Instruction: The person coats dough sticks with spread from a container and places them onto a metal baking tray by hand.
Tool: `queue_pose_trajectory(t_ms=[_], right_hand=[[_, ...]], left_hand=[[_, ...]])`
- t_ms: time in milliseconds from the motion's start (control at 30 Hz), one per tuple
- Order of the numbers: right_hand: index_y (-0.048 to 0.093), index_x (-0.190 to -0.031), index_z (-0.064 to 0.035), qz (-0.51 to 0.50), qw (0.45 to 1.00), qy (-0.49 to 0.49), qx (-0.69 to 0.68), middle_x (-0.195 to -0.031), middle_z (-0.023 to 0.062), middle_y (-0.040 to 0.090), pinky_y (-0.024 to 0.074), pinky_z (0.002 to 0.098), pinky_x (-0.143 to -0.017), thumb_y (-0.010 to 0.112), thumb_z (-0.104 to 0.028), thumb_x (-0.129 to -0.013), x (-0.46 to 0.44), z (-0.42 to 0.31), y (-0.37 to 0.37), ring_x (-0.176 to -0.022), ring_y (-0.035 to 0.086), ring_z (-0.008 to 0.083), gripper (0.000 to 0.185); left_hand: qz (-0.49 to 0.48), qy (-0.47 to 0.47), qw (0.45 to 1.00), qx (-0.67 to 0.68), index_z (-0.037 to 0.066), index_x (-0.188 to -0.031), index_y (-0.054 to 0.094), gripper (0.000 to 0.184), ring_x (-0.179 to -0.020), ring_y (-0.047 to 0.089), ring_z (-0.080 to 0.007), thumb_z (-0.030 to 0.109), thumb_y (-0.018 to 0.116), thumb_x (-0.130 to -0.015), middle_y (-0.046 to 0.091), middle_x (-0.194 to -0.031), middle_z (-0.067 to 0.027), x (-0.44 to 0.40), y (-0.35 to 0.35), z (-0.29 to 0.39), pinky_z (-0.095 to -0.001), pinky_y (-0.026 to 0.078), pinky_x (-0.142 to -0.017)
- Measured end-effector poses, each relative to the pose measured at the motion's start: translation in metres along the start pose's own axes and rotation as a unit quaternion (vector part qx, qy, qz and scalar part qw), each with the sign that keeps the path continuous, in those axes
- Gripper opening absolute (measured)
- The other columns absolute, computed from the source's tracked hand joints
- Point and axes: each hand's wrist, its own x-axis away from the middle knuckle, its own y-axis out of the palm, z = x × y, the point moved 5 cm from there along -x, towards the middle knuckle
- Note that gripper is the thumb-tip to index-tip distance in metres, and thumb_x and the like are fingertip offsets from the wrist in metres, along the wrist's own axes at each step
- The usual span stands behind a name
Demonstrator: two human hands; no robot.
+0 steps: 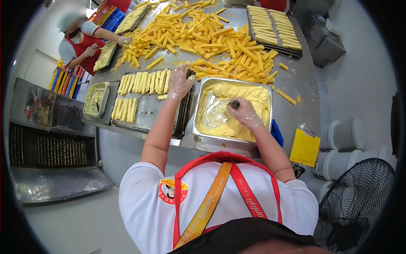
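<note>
My right hand (pixel 244 113), in a clear plastic glove, is closed around a black-handled tool (pixel 235 104). It is over a rectangular metal pan (pixel 194 122) of thick pale-yellow cream (pixel 258 96); the tool's working end is hidden. My left hand (pixel 181 82), gloved alike, is at the right end of a row of cream-coated sticks (pixel 146 82) on a dark baking tray (pixel 148 114). Its fingers stretch forward with the thumb apart, and I see nothing held in it. A shorter row of coated sticks (pixel 124 110) lies nearer me on that tray.
Beyond the pan spreads a big heap of yellow sticks (pixel 186 34). Filled trays (pixel 275 27) stand at the back right. A co-worker (pixel 84 42) reaches in from the left. A cream-smeared pan (pixel 96 99) sits at left; a fan (pixel 355 203) and white buckets (pixel 347 133) stand right.
</note>
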Motion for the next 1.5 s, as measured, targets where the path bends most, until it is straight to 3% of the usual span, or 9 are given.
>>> queue_pose_trajectory(t_ms=[133,400,600,767,933,1100,1200,1300,1500], right_hand=[[0.057,-0.085,-0.0059,0.131,0.963,-0.096,0.216,-0.077,0.0172,0.056,0.047,0.0441,-0.064,0.064,-0.013,-0.08,-0.013,0.011,-0.031,-0.072,0.057,0.0361,0.011],[0.055,-0.091,-0.0107,0.068,0.96,-0.126,0.241,-0.077,0.0158,0.051,0.0469,0.0476,-0.062,0.065,-0.011,-0.077,0.009,0.0,-0.007,-0.072,0.056,0.0383,0.017],[0.058,-0.093,-0.0098,0.08,0.973,-0.07,0.207,-0.08,0.015,0.053,0.0458,0.0449,-0.065,0.066,-0.008,-0.075,0.014,-0.01,-0.007,-0.075,0.055,0.037,0.02],[0.059,-0.091,-0.0088,0.101,0.97,-0.028,0.221,-0.08,0.0142,0.053,0.0461,0.0436,-0.066,0.067,-0.005,-0.073,0.009,-0.014,0.002,-0.076,0.056,0.0367,0.02],[0.062,-0.091,-0.0062,0.128,0.969,-0.048,0.206,-0.085,0.0136,0.058,0.049,0.0387,-0.069,0.068,-0.005,-0.075,0.011,-0.04,0.035,-0.079,0.059,0.0335,0.017],[0.063,-0.09,-0.0028,0.076,0.993,0.084,-0.019,-0.091,0.0133,0.064,0.0502,0.0342,-0.073,0.069,-0.006,-0.079,0.006,0.007,0.042,-0.082,0.063,0.0266,0.014],[0.063,-0.091,-0.0026,0.23,0.952,0.202,0.011,-0.09,0.012,0.063,0.0501,0.0328,-0.074,0.069,-0.006,-0.08,0.001,0.026,-0.015,-0.081,0.062,0.0241,0.013],[0.063,-0.092,-0.002,0.21,0.928,0.044,0.305,-0.09,0.0077,0.065,0.0498,0.0318,-0.074,0.07,-0.008,-0.082,0.002,-0.013,-0.003,-0.08,0.061,0.0175,0.013],[0.064,-0.093,-0.0024,0.103,0.984,0.147,-0.016,-0.083,0.0077,0.063,0.0499,0.032,-0.073,0.072,-0.007,-0.08,0.006,0.001,0.034,-0.08,0.06,0.0145,0.016]], left_hand=[[-0.053,0.016,0.998,-0.02,0.009,-0.12,0.054,0.048,-0.108,0.056,-0.0347,0.022,0.067,-0.075,0.06,-0.113,-0.018,-0.023,0.024,-0.008,-0.0427,0.046,-0.093],[-0.113,0.097,0.983,-0.103,0.018,-0.125,0.054,0.048,-0.114,0.053,-0.0332,0.023,0.064,-0.079,0.059,-0.118,-0.014,-0.09,0.081,-0.026,-0.0427,0.046,-0.095],[-0.236,0.182,0.913,-0.278,0.026,-0.131,0.055,0.042,-0.138,0.032,-0.0311,0.025,0.055,-0.088,0.043,-0.144,-0.0066,-0.146,0.171,-0.055,-0.044,0.029,-0.11],[-0.19,0.051,0.929,-0.312,0.028,-0.129,0.058,0.038,-0.146,0.015,-0.0325,0.027,0.048,-0.093,0.029,-0.155,-0.0057,-0.164,0.148,-0.106,-0.0588,0.013,-0.114],[-0.135,0.032,0.954,-0.266,0.019,-0.111,0.068,0.026,-0.138,0.031,-0.032,0.021,0.056,-0.087,0.047,-0.141,-0.0069,-0.19,0.139,-0.133,-0.0597,0.024,-0.108],[-0.235,0.199,0.916,-0.255,0.016,-0.103,0.071,0.022,-0.115,0.057,-0.0256,0.013,0.059,-0.084,0.063,-0.117,-0.0062,-0.178,0.137,-0.084,-0.0378,0.047,-0.091],[-0.222,0.16,0.93,-0.245,0.015,-0.104,0.07,0.023,-0.114,0.057,-0.0264,0.012,0.058,-0.085,0.065,-0.113,-0.007,-0.185,0.157,-0.1,-0.038,0.047,-0.092],[-0.224,0.172,0.926,-0.248,0.015,-0.111,0.067,0.027,-0.115,0.057,-0.0244,0.011,0.056,-0.087,0.065,-0.116,-0.0069,-0.19,0.167,-0.113,-0.0386,0.046,-0.092],[-0.271,0.161,0.919,-0.237,0.016,-0.114,0.065,0.029,-0.117,0.056,-0.0241,0.01,0.055,-0.088,0.065,-0.118,-0.0071,-0.194,0.171,-0.12,-0.0403,0.046,-0.092]])
